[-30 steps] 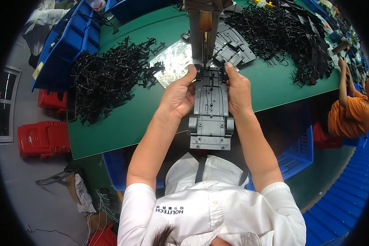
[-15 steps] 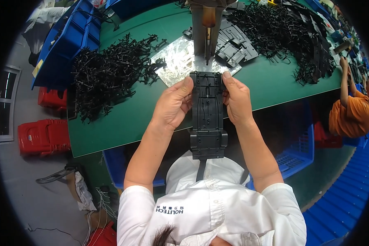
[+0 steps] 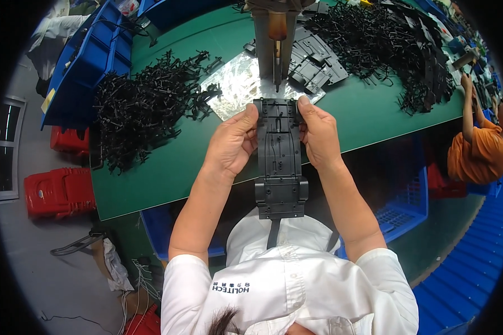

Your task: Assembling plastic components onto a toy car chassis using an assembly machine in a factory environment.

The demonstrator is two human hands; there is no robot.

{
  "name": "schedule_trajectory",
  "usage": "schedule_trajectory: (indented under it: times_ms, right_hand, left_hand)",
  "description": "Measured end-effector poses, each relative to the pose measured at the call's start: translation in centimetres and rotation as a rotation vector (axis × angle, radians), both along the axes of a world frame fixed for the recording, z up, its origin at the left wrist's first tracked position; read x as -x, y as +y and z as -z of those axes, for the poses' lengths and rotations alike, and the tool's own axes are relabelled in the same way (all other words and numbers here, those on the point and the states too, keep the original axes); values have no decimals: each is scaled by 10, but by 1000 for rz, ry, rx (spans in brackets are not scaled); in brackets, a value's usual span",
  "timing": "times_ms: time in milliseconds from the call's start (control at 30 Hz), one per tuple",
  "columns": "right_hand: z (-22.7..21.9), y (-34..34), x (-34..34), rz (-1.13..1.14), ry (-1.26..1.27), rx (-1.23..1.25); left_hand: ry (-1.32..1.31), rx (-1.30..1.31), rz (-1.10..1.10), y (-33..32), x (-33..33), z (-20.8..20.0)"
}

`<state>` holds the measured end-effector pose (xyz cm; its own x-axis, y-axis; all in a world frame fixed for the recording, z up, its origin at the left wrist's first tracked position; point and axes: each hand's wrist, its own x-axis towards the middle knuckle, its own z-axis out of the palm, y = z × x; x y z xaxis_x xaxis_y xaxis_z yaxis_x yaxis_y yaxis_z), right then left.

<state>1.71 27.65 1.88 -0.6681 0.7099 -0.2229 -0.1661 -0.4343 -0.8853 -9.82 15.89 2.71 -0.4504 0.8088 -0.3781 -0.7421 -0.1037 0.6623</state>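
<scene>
A long black moulded plastic plate (image 3: 279, 159), with ribs, posts and a wider lower end, is held flat between my two hands. My left hand (image 3: 233, 137) grips its left edge near the far end, thumb on top. On the opposite edge my right hand (image 3: 320, 129) pinches the plate in the same way. Just beyond the plate's far end hangs the thin metal tip of a machine (image 3: 277, 72), apart from the plate. Beneath the tip lies a shiny silver sheet (image 3: 237, 78). More black plastic plates (image 3: 317, 61) rest on it to the right of the machine.
A heap of small black plastic parts (image 3: 151, 106) covers the green table (image 3: 142, 192) on the left; another heap (image 3: 355, 42) lies at the back right. Blue bins (image 3: 89, 61) stand far left, red cases (image 3: 58, 192) below. A person in orange (image 3: 478, 151) works at the right.
The view has shifted slightly, so the table and machine appear a little further left. Both hands keep their hold on the plastic plate, which stays in nearly the same place below the tip.
</scene>
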Motion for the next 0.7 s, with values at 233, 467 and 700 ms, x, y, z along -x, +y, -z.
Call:
schedule_trajectory:
  times_ms: [233,467,700]
  right_hand:
    - [-2,4,8,-38,29,102]
    - [-1,6,13,-78,-18,105]
    - [-5,6,18,-99,-23,95]
  left_hand:
    - [0,22,0,0,4,1]
    - [23,35,-73,2,4,-7]
    - [29,31,-78,0,7,-5]
